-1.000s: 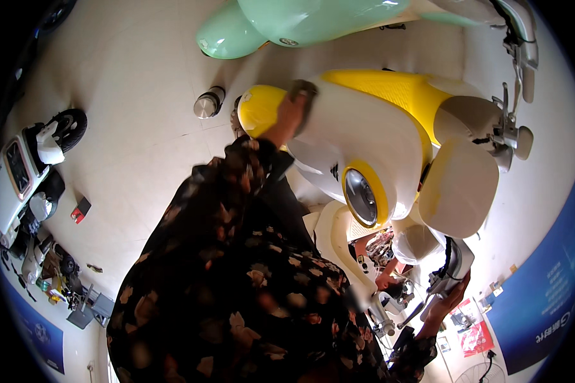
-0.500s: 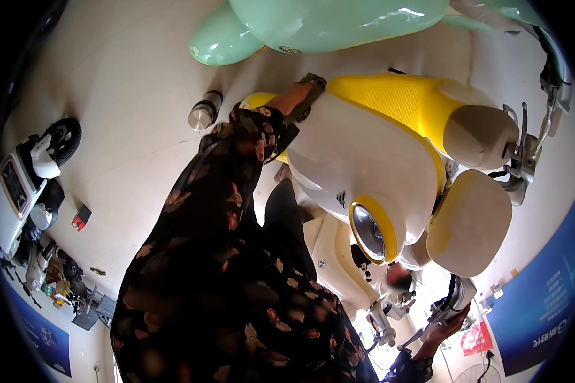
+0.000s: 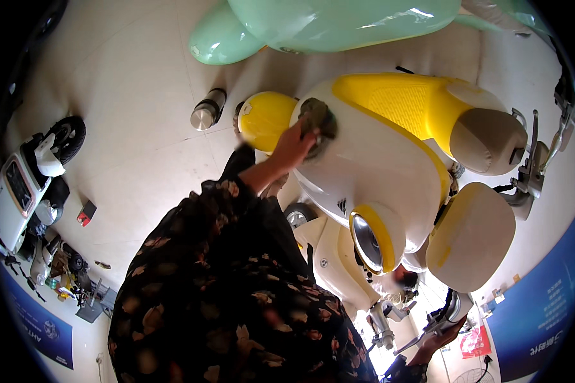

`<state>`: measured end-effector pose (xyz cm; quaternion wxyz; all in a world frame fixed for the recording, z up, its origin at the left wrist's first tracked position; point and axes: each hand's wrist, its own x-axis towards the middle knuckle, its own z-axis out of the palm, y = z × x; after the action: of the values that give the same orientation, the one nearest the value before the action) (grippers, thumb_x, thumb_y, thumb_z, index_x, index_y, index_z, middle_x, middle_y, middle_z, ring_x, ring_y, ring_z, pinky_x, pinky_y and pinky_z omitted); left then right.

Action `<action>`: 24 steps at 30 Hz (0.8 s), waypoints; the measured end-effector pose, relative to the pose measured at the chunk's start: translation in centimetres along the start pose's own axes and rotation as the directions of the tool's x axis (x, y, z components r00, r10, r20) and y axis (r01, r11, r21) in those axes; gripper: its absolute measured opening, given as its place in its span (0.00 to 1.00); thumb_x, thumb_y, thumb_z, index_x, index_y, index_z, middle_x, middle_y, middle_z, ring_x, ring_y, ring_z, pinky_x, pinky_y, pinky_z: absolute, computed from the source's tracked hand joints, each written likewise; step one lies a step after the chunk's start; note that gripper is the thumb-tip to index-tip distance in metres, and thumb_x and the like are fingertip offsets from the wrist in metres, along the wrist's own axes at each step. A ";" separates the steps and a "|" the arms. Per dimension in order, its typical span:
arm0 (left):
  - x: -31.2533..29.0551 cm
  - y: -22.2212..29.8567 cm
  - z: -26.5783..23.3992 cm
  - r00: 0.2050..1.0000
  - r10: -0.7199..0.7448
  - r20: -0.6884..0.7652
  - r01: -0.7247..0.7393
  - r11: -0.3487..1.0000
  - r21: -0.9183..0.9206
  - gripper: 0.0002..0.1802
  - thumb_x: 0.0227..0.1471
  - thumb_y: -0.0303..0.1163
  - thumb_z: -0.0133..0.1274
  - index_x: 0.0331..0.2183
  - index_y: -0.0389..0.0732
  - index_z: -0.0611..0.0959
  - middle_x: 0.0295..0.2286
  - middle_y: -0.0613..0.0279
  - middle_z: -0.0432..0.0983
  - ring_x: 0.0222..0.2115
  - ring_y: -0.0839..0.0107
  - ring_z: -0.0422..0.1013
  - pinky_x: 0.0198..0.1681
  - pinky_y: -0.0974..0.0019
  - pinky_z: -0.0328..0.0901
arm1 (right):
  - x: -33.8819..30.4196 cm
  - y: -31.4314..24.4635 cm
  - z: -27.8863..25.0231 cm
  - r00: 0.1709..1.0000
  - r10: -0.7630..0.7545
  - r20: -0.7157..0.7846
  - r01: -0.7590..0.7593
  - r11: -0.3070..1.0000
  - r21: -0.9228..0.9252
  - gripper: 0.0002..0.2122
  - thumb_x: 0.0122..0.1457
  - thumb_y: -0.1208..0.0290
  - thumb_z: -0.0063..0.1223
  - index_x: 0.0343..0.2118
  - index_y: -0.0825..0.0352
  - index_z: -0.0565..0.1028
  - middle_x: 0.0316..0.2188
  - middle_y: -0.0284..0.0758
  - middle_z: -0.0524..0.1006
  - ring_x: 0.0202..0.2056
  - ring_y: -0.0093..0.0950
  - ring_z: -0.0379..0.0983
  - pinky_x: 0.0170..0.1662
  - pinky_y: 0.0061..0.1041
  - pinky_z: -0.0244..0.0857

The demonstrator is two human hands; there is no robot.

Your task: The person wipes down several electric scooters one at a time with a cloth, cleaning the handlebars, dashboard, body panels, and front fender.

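My left hand presses a dark grey-green cloth against the white front panel of a white and yellow scooter. Its fingers are bent round the cloth, just right of the yellow front fender. At the lower right, my right hand is wrapped round the end of the scooter's handlebar, with part of the fingers in shadow. Between the hands lie the yellow-rimmed round headlight and a white rounded panel. Yellow floorboard and a brown seat show on the far side.
A light green scooter stands beyond, and a cream scooter close by on the near side. A steel flask stands on the tiled floor left of the fender. Further left are a small red and black box and a white scooter.
My left hand and the cloth have moved from the panel's far edge nearer and onto the white panel. The yellow fender shows more fully now. My right hand stays at the handlebar.
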<state>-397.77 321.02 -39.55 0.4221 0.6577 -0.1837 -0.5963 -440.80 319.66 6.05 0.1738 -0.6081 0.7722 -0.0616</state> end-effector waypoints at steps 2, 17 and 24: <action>5.5 -0.1 -0.9 0.996 -0.041 -0.076 0.055 0.981 0.184 0.29 0.60 0.48 0.47 0.49 0.32 0.75 0.34 0.44 0.79 0.36 0.61 0.77 0.41 0.58 0.68 | -0.1 0.0 0.1 0.992 -0.088 -0.088 0.085 0.996 -0.038 0.35 0.68 0.44 0.22 0.63 0.72 0.60 0.59 0.50 0.65 0.57 0.42 0.66 0.56 0.40 0.64; 26.5 -9.1 -1.3 0.822 -0.291 0.490 0.525 0.721 -0.453 0.23 0.60 0.47 0.53 0.51 0.44 0.79 0.44 0.60 0.79 0.41 0.72 0.76 0.43 0.66 0.70 | -0.6 -1.6 0.5 0.950 -0.090 -0.299 -0.149 0.711 -0.687 0.37 0.50 0.47 0.64 0.55 0.74 0.68 0.46 0.44 0.77 0.36 0.44 0.77 0.37 0.41 0.73; 31.9 -8.6 1.3 0.742 -0.499 0.448 0.599 0.794 -0.106 0.21 0.60 0.49 0.52 0.48 0.46 0.81 0.41 0.61 0.81 0.37 0.73 0.77 0.40 0.68 0.72 | -1.2 1.5 -2.4 0.810 -0.574 0.123 0.119 -0.045 -0.992 0.37 0.48 0.48 0.67 0.50 0.79 0.69 0.35 0.46 0.77 0.27 0.43 0.76 0.30 0.41 0.73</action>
<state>-394.20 301.81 -66.17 0.2570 0.4900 0.0126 -0.8329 -442.75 320.90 8.03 -0.4399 -0.7141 0.4312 0.3325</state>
